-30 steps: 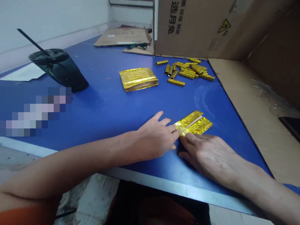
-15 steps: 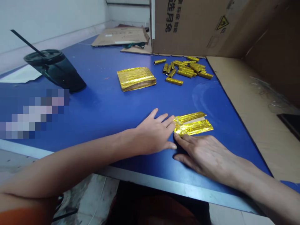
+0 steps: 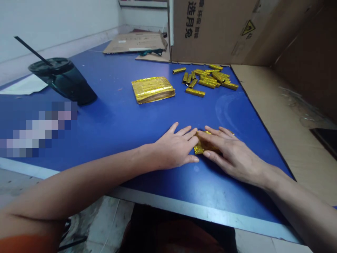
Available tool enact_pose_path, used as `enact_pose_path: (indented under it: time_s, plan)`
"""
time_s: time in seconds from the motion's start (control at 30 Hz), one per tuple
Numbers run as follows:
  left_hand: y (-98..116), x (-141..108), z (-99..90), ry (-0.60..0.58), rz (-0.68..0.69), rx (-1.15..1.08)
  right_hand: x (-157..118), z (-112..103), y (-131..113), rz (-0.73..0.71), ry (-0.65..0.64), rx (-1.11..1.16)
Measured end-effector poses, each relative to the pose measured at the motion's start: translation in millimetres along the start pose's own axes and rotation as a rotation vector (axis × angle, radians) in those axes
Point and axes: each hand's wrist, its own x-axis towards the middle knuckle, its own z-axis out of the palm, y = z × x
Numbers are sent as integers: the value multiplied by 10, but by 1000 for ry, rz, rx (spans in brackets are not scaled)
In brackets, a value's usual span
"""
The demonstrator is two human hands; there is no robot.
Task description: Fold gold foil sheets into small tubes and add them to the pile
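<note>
A sheet of gold foil paper (image 3: pixel 200 146) lies flat on the blue table, mostly covered by my right hand (image 3: pixel 231 151). That hand rests palm down across the sheet, fingers stretched out and pointing left. My left hand (image 3: pixel 177 147) lies at the sheet's left edge with spread fingers, its fingertips touching the foil. Further back sits a stack of gold foil paper (image 3: pixel 153 88). To the right of the stack is a loose pile of small folded gold foil pieces (image 3: pixel 209 80).
At the left stands a dark tinted cup (image 3: pixel 65 80) with a black straw. Flat cardboard (image 3: pixel 134 41) lies at the back, and a large cardboard box (image 3: pixel 216 31) stands behind the folded pieces. More cardboard (image 3: pixel 265 105) borders the table's right side. A patch at the left is pixelated.
My right hand has moved up and over the foil sheet, from its lower edge to lying across it. The left hand stays nearly in place.
</note>
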Motion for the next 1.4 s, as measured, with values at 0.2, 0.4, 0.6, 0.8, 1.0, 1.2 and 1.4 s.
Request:
enact_pose_path:
  time_s: [0.2, 0.4, 0.6, 0.8, 1.0, 1.2, 1.4]
  plan:
    - [34, -27, 2, 94, 65, 108, 35, 41, 33, 44, -95, -102]
    - [121, -59, 11, 162, 196, 148, 32, 25, 31, 58, -103, -139]
    - [147, -39, 27, 165, 228, 117, 31, 47, 53, 84, -92, -118]
    - [11, 10, -30, 157, 151, 135, 22, 28, 39, 97, -83, -165]
    - [-193, 41, -119, 101, 17, 206, 3, -47, 0, 67, -86, -157]
    - [-191, 44, -78, 152, 3, 248, -8, -121, -67, 61, -116, -161]
    - [-130, 68, -17, 217, 14, 233, 24, -132, -85, 37, -164, -151]
